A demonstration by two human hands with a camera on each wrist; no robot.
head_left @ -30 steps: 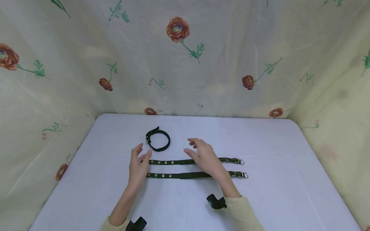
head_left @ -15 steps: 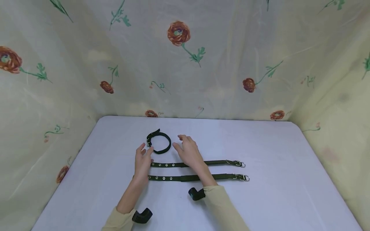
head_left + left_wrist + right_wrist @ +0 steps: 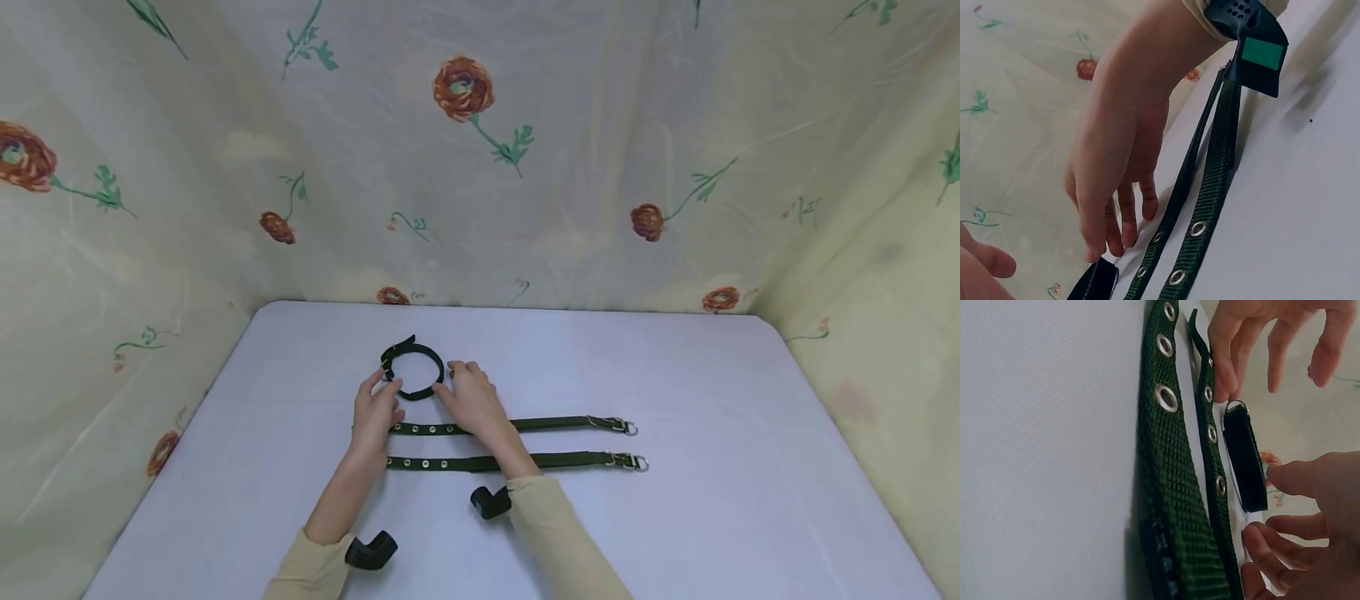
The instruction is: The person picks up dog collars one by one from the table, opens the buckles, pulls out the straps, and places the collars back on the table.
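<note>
A dark looped strap (image 3: 1246,459) stood on its edge on the white-covered bench (image 3: 712,400), left of the middle and toward the far side, its buckle and a small metal ring (image 3: 1235,405) on the side by the left hand (image 3: 371,417). That hand hung with relaxed, slightly bent fingers, a fingertip right at the loop; whether it touched could not be told for sure. The right hand (image 3: 474,402) was on the loop's other side, fingers loosely bent and spread, the thumb close against the band, though contact there was also unclear. Nearer the person lay two dark green straps, stretched out side by side and apart: the far strap (image 3: 555,423) and the near strap (image 3: 562,459). Both had metal eyelets toward the left and buckles with rings at the right end. The left hand covered part of their left ends, and the right arm crossed above both. Each beige sleeve (image 3: 562,533) had a black wrist camera (image 3: 371,552) at its cuff. Pale cloth (image 3: 562,125) printed with rust-red flowers hung behind and to the sides.
</note>
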